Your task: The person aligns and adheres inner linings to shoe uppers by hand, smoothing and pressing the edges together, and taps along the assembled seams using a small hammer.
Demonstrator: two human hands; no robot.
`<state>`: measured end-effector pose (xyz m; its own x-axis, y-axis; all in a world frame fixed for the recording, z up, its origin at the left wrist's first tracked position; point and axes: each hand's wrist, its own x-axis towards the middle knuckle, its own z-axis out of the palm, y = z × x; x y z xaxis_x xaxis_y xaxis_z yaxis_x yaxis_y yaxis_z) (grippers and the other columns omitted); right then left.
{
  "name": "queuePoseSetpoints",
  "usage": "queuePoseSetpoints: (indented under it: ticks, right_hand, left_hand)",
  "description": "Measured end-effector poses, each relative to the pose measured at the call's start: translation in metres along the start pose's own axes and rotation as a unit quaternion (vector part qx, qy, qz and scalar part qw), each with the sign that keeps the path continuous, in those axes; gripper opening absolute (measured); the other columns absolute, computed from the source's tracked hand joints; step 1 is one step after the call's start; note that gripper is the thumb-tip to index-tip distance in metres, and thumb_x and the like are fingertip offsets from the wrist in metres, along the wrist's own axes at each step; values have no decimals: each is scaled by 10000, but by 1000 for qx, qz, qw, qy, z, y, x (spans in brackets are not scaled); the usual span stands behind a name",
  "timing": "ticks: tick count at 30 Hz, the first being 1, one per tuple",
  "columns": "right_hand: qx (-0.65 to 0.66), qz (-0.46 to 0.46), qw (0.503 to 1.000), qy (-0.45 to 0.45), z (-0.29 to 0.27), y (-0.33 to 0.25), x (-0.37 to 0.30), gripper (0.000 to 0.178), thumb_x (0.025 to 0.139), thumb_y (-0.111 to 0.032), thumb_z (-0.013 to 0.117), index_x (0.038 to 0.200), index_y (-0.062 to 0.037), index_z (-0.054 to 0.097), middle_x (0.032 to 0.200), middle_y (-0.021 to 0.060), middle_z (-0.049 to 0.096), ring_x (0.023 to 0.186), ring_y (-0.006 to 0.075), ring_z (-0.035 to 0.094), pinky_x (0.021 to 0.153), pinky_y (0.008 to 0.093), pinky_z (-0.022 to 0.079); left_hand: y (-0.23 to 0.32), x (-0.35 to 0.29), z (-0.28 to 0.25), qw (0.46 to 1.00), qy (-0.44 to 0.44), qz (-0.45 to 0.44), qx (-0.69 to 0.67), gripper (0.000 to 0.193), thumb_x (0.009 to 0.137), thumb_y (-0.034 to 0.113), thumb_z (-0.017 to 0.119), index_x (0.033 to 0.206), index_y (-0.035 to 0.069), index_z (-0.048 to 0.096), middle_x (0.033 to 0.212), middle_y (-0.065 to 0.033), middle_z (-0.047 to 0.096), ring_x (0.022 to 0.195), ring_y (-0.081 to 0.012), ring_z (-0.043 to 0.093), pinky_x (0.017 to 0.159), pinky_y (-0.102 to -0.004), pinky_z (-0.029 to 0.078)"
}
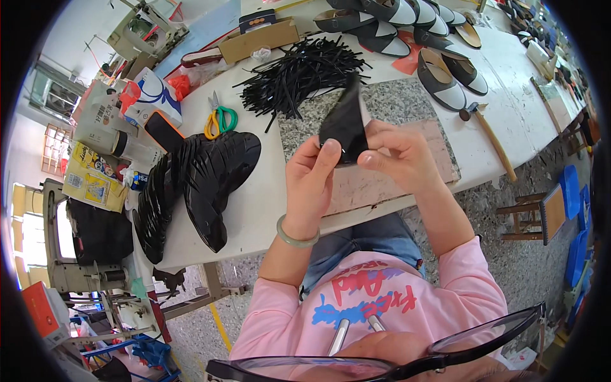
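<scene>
A glossy black shoe-upper piece with a pale underside is held up between my two hands. My left hand pinches its lower left edge, thumb on the shiny face. On the other side my right hand grips its right edge, fingers partly behind it. Below lie a speckled stone slab and a worn pinkish board. To the left, overlapping stacks of black glossy upper pieces rest on the white table. A heap of thin black strips lies beyond the slab.
Scissors with yellow and green handles lie left of the strips. A hammer sits at the right, near black-and-white shoes. A sewing machine stands at the left; a wooden stool is on the right.
</scene>
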<state>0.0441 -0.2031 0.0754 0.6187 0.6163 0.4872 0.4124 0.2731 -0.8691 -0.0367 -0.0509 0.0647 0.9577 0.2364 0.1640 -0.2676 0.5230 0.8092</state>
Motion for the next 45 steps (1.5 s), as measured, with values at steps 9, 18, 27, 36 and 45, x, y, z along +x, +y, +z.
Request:
queuePoseSetpoints:
  ticks: [9, 18, 27, 36, 45]
  right_hand:
    - [-18, 143, 989, 25, 10, 11, 0, 195, 760, -86, 779, 883, 7, 660, 863, 25, 640, 802, 78, 561, 724, 250, 469]
    - [-6, 102, 995, -12, 6, 11, -1, 171, 778, -78, 755, 890, 7, 659, 811, 27, 630, 755, 100, 566, 700, 266, 465]
    - [-150, 53, 987, -4, 8, 10, -3, 288, 735, -195, 792, 860, 11, 633, 832, 84, 633, 741, 205, 598, 695, 302, 466]
    - [-118, 157, 979, 56, 14, 17, -4, 298, 818, -291, 729, 735, -14, 654, 643, 38, 598, 583, 129, 534, 565, 250, 400]
    - [71, 286, 954, 56, 20, 0, 2, 354, 913, -280, 648, 710, 9, 639, 614, -35, 541, 578, 45, 446, 504, 241, 349]
  left_hand:
    - [-24, -4, -16, 984, 20, -58, -167, 298, 1001, 232, 475, 1171, 1, 553, 1160, -98, 617, 1079, -194, 578, 945, -359, 448]
    - [-36, -8, -28, 980, 0, -85, -178, 306, 999, 224, 472, 1226, 26, 522, 1179, -94, 607, 1080, -195, 573, 931, -355, 450]
    - [-36, -5, -24, 966, -13, -103, -237, 222, 989, 171, 492, 1178, 67, 548, 1157, -64, 614, 1058, -178, 576, 939, -330, 440]
    - [-45, -15, -34, 997, -13, -17, -68, 168, 958, 97, 547, 1071, 8, 634, 1073, -55, 654, 1041, -132, 585, 931, -279, 427]
    - [-37, -7, -35, 966, -72, -114, -220, 318, 1005, 214, 445, 1219, -9, 520, 1173, -123, 601, 1086, -215, 591, 978, -381, 459]
